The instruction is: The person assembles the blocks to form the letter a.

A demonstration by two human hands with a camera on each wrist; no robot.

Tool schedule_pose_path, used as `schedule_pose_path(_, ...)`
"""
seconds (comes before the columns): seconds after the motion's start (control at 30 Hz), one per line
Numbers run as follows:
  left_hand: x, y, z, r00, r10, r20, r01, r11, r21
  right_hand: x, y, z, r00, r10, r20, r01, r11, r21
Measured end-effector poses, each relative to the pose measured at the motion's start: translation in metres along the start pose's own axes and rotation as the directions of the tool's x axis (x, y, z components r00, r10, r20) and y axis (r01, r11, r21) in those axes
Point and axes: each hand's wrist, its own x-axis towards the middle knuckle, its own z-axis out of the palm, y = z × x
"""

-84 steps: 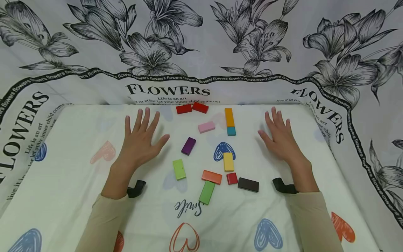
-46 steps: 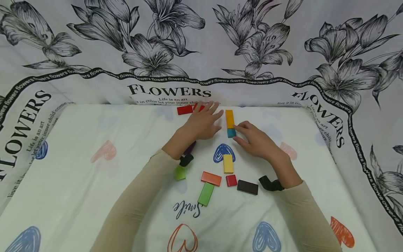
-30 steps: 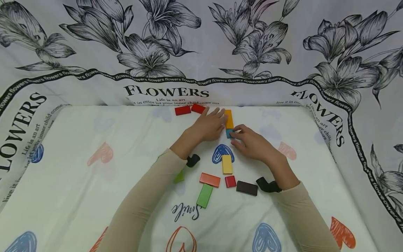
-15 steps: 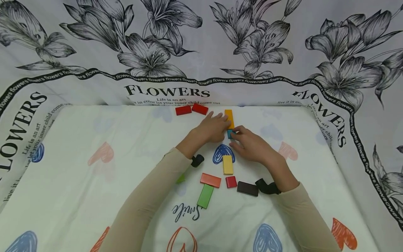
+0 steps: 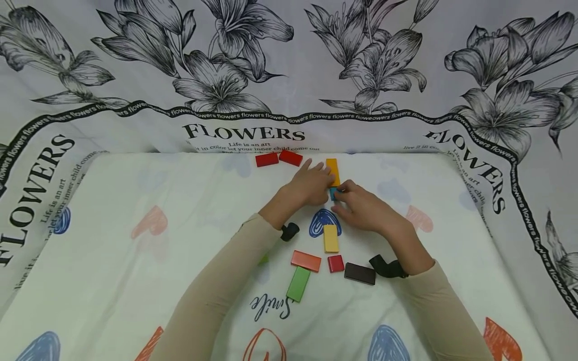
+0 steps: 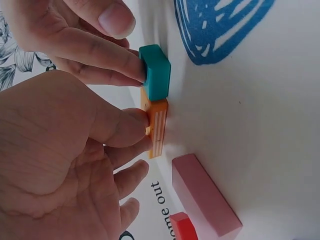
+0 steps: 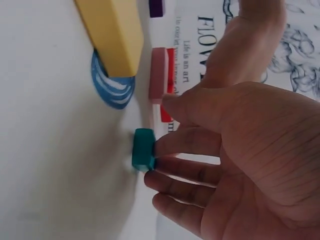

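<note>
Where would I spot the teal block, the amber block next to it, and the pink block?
teal block [image 6: 158,74]: left wrist view, on the side facing the camera.
amber block [image 5: 333,170]: head view, on its top face.
pink block [image 6: 202,195]: left wrist view, on its long side.

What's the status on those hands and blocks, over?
Left hand touches orange block. Right hand touches teal block. Blocks end to end. Pink block close by, not between them.

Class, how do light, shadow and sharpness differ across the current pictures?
Head view: fairly even light, large lettering readable; left wrist view: dimmer, pink block clear-edged; right wrist view: dim too, broad shadow on the cloth, teal block slightly soft.
</note>
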Motion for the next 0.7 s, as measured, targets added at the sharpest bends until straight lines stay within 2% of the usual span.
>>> schedule_pose_path(0.27,0.0032,0.0062,-0.0025,0.999,0.044,-0.019,-0.043,0.998,0.036,-0.0037,0.0022,-0.0093,0.998,0.047,0.048,-0.047,0.999,-0.002)
schedule_pose_path(0.47,-0.0003,0.0017,-0.0057,0.999,0.037,-0.013,-0.036,0.997,0.066,-0.0007,0.0,-0.0103,0.996,0.064,0.068,-0.063,0.998,-0.019)
schedule_pose_path(0.7,-0.0019,-0.0011,0.0004,0.999,0.029,-0.017,-0.028,0.998,0.058,0.0004,-0.0016,-0.0083,0.996,0.046,0.082,-0.045,0.999,-0.022)
